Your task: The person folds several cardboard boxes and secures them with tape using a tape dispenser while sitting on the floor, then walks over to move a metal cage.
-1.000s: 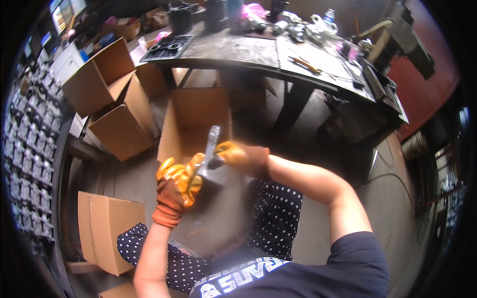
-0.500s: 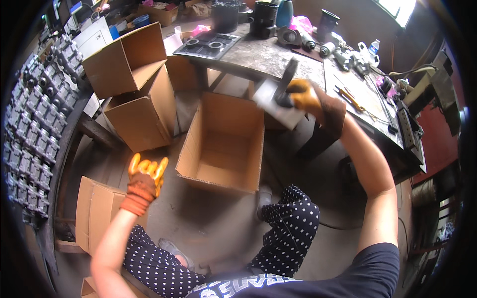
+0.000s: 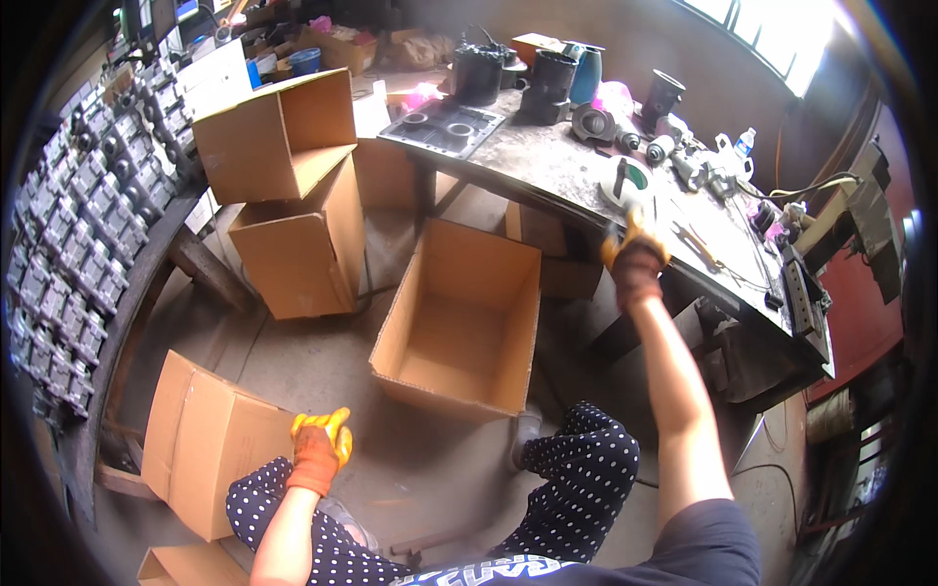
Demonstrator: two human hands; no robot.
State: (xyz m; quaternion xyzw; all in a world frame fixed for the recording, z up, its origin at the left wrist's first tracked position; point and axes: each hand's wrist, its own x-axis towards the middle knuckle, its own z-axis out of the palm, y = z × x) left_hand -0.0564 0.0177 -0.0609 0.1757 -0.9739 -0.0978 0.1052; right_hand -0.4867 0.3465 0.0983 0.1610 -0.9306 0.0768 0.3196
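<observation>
My right hand (image 3: pixel 637 256), in a yellow and brown work glove, reaches to the workbench's front edge. Its blurred fingers appear closed on the dark handle of a tape dispenser; the tape roll (image 3: pixel 625 182), whitish with a green inside, shows just beyond them at the bench top. My left hand (image 3: pixel 322 444), in a matching glove with orange cuff, hangs over my left knee, fingers loosely bent and apart, nothing in them. Beside it leans a closed-looking cardboard box (image 3: pixel 200 439). Between my hands, an open cardboard box (image 3: pixel 459 337) stands on the floor with its bare inside showing.
The workbench (image 3: pixel 547 161) carries a black plate (image 3: pixel 442 132), dark buckets (image 3: pixel 479 76), metal fittings (image 3: pixel 664 148) and yellow-handled pliers (image 3: pixel 705 252). Two open cartons (image 3: pixel 293 259) are stacked at the left. Rows of grey metal castings (image 3: pixel 88 230) fill the far-left rack.
My right hand has moved nearer the bench edge, and the tape roll now appears at the bench top. My left hand has lowered and shifted right, its fingers more bent. The view has shifted.
</observation>
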